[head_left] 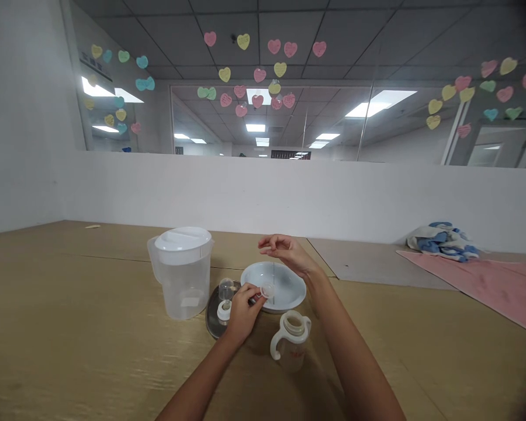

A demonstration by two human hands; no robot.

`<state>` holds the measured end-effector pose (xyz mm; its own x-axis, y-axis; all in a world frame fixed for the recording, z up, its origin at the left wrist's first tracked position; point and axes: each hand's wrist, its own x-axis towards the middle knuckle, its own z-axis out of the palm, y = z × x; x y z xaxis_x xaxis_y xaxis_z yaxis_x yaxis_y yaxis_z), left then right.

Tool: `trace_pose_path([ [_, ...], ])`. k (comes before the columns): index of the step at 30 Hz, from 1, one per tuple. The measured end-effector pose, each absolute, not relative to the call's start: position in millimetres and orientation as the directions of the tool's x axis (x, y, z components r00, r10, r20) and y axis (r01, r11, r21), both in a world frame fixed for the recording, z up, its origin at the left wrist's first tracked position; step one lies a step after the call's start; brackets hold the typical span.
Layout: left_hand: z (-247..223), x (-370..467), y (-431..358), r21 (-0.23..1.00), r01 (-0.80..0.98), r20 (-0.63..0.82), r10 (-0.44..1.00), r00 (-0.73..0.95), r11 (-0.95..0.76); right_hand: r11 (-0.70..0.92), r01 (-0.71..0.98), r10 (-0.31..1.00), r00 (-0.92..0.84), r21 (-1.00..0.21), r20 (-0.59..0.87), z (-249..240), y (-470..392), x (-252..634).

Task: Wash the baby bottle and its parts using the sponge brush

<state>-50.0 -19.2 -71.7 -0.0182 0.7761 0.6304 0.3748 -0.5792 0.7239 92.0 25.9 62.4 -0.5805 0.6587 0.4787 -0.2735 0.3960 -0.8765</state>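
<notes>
My left hand (244,309) is closed on a small clear round cap (267,290), held at the near left rim of a white bowl (294,286). Above that bowl my right hand (287,252) is raised, its fingers loosely bent and the thumb below them. A thin vertical line shows beneath it; I cannot tell what it is. Left of my left hand, a dark metal tray (213,324) bears a clear dome cover (227,289) and a white collar ring with a teat (224,310). An uncapped baby bottle (294,351) with white handles stands upright between my forearms.
A translucent lidded pitcher (186,280) stands left of the tray. At the back right lie a crumpled blue and white cloth (445,241) and a pink cloth (495,286). The wooden table (92,327) meets a white wall below a window with heart-shaped notes.
</notes>
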Motion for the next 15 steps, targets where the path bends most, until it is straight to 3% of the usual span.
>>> trace_pose_path([
  [15, -68.7, -49.6, -20.7, 0.726, 0.389, 0.621, 0.783, -0.017, -0.567, 0.4, -0.21, 0.678, -0.587, -0.892, 0.442, 62.0, 21.3, 83.8],
])
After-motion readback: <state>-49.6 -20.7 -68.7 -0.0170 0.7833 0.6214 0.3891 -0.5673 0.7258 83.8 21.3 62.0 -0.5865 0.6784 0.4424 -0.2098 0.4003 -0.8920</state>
